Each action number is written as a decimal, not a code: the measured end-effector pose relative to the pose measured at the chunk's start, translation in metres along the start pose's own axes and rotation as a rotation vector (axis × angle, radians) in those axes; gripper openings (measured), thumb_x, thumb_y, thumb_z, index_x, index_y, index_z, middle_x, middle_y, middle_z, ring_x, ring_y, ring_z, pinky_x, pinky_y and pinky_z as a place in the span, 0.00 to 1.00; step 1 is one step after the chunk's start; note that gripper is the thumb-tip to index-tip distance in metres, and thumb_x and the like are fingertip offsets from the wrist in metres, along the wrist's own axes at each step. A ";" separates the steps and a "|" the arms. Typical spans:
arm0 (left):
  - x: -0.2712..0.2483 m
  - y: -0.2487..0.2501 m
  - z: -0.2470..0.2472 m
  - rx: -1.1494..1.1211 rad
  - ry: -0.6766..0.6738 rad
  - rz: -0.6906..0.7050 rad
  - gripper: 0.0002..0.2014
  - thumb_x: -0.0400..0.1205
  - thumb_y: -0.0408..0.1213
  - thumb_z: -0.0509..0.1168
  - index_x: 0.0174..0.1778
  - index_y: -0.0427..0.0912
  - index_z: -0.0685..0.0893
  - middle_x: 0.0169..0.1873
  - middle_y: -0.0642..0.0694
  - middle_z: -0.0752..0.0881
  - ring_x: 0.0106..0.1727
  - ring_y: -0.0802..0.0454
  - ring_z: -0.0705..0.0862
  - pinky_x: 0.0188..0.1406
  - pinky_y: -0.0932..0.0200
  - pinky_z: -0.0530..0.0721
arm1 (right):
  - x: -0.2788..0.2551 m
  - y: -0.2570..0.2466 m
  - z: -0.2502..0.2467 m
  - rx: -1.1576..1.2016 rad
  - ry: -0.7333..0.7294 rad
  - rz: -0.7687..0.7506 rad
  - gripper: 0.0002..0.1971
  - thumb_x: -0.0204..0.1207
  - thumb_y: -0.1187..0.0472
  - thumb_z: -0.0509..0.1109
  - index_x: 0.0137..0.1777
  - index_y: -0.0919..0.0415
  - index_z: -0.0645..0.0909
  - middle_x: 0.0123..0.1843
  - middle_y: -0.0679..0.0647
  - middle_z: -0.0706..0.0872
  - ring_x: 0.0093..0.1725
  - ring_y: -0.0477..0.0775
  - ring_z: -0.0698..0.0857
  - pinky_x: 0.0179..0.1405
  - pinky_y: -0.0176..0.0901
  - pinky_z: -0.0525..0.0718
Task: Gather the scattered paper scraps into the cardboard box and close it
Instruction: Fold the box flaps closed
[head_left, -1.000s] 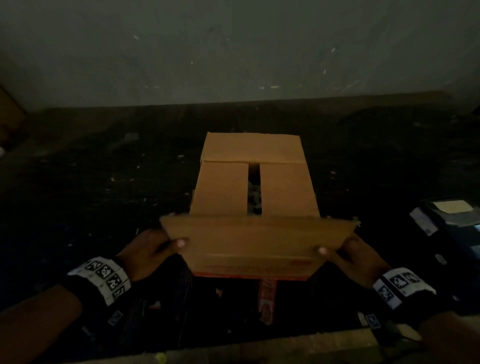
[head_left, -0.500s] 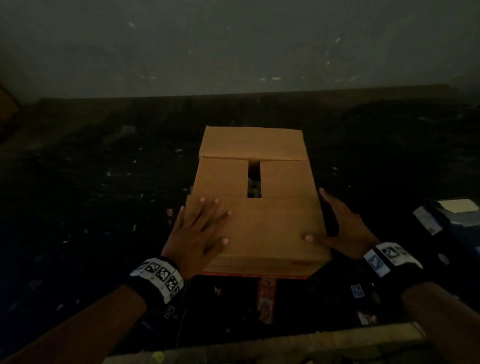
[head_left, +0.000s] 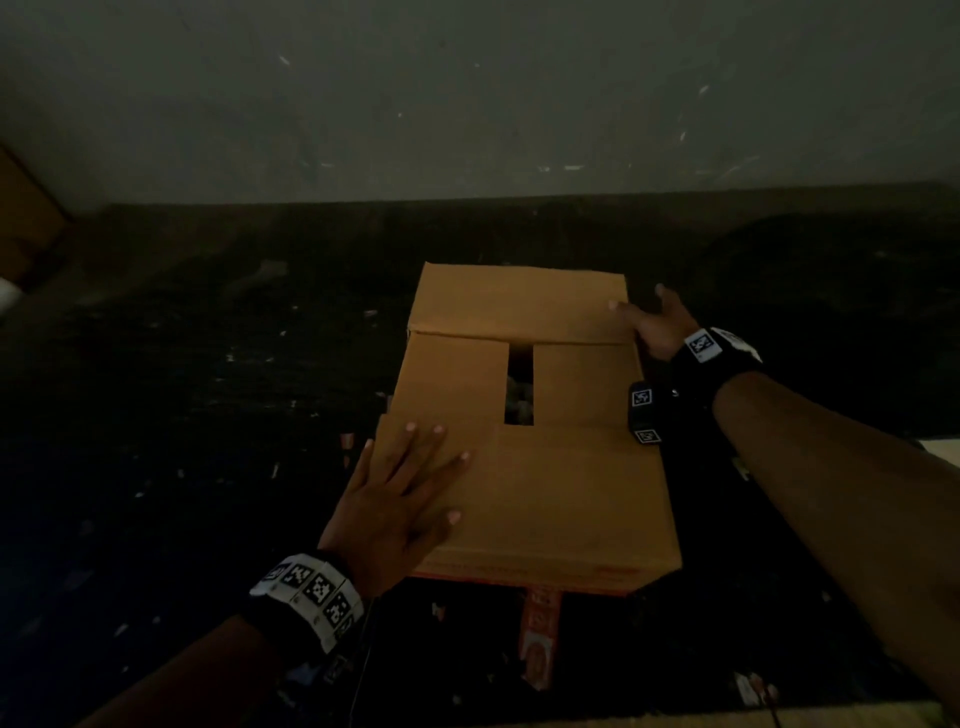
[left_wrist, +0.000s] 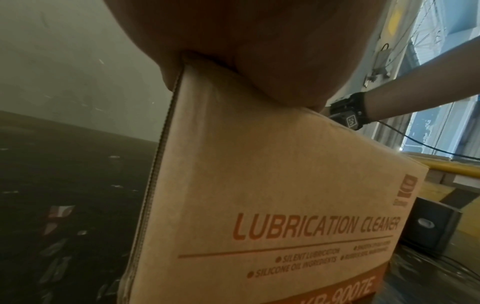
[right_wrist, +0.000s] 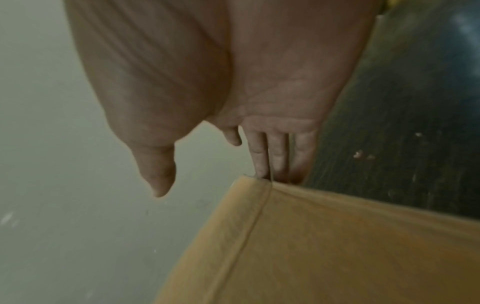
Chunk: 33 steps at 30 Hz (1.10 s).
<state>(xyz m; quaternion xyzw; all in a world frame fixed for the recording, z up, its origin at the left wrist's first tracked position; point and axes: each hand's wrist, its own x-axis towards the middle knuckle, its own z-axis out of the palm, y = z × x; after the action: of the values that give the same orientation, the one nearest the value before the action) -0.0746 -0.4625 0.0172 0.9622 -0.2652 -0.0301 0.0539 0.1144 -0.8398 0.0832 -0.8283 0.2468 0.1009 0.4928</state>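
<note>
The box stands on a dark surface in front of a grey wall; I cannot tell if this surface is a bench or the floor. The near flap lies folded down flat. Two side flaps are also down, with a narrow gap between them, and pale scraps show inside this gap. The far flap looks not fully down.

The left hand lies flat on the near flap at its left part, fingers straight and spread, holding nothing. In the left wrist view the palm presses on the top edge of the box, whose side reads "LUBRICATION CLEANER".

The right hand is at the far right corner, thumb on the far flap. In the right wrist view its fingers are straight and go down behind the corner of the box; it is not closed around anything.

Small pale bits lie scattered on the dark surface to the left of the box. An orange strip lies just in front of the box.
</note>
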 end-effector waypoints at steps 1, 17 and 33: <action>0.000 0.000 -0.001 -0.021 0.014 -0.010 0.33 0.86 0.68 0.44 0.88 0.65 0.50 0.90 0.52 0.44 0.89 0.43 0.37 0.82 0.23 0.52 | 0.001 0.004 -0.004 0.050 0.002 -0.010 0.69 0.48 0.27 0.82 0.86 0.37 0.46 0.87 0.58 0.61 0.79 0.69 0.71 0.75 0.71 0.71; 0.048 -0.033 -0.032 -0.623 -0.250 -0.551 0.59 0.66 0.76 0.70 0.79 0.80 0.30 0.89 0.47 0.46 0.86 0.33 0.57 0.82 0.27 0.60 | -0.136 0.102 0.003 -0.428 -0.365 -0.177 0.46 0.74 0.32 0.68 0.82 0.24 0.39 0.89 0.47 0.50 0.84 0.59 0.61 0.80 0.54 0.61; -0.035 -0.059 -0.037 -0.579 -0.215 -0.662 0.50 0.72 0.74 0.64 0.74 0.85 0.28 0.89 0.47 0.53 0.82 0.32 0.66 0.81 0.30 0.64 | -0.169 0.094 0.067 -0.356 -0.365 -0.248 0.46 0.64 0.20 0.65 0.72 0.10 0.34 0.89 0.46 0.54 0.81 0.66 0.67 0.79 0.69 0.65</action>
<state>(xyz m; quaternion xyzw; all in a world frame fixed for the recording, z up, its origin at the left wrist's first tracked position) -0.0715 -0.3914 0.0479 0.9319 0.0720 -0.2186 0.2803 -0.0733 -0.7665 0.0471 -0.8937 0.0291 0.2292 0.3845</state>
